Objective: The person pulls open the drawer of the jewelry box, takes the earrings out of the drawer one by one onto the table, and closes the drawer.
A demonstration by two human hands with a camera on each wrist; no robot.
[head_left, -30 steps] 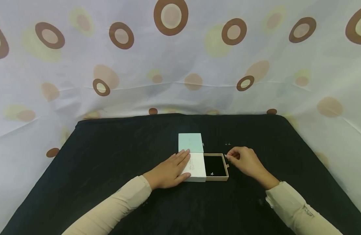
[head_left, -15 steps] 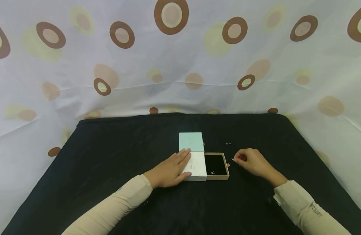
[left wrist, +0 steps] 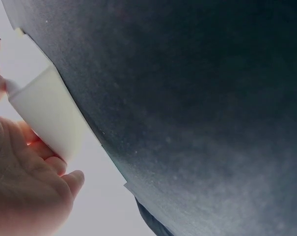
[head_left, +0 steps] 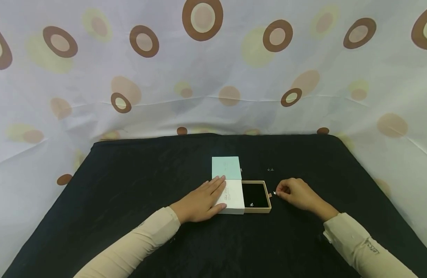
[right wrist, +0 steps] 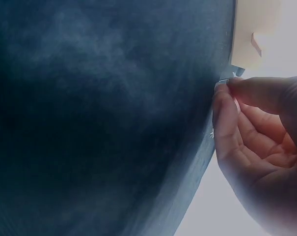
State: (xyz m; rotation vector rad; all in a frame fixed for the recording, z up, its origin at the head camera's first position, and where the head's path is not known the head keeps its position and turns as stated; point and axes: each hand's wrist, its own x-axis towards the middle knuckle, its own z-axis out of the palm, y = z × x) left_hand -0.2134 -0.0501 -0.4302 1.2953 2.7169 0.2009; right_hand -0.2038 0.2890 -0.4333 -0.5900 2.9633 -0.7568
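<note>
My left hand (head_left: 201, 200) rests flat with straight fingers on the white sleeve (head_left: 233, 195) of a small slide-out jewelry box. Out of its right side sticks the tan-edged drawer (head_left: 257, 210), lined in black, with one small star-shaped earring (head_left: 251, 205) lying near the front. Just right of the drawer's pull tab (head_left: 270, 195), my right hand (head_left: 300, 194) pinches another silvery star-shaped earring (head_left: 274, 193) between thumb and index finger. In the right wrist view these fingertips are close to the drawer's end (right wrist: 249, 42); most of the earring is hidden there.
A pale mint box (head_left: 225, 167) stands directly behind the white sleeve. Two more tiny star-shaped pieces (head_left: 270, 170) lie on the black tablecloth (head_left: 157, 166), to the right of the mint box. A patterned curtain (head_left: 199, 69) hangs behind the table.
My right hand has moved from the drawer's right edge rightward, then slightly toward me, carrying the pinched earring along. The left hand and the box have stayed in place.
</note>
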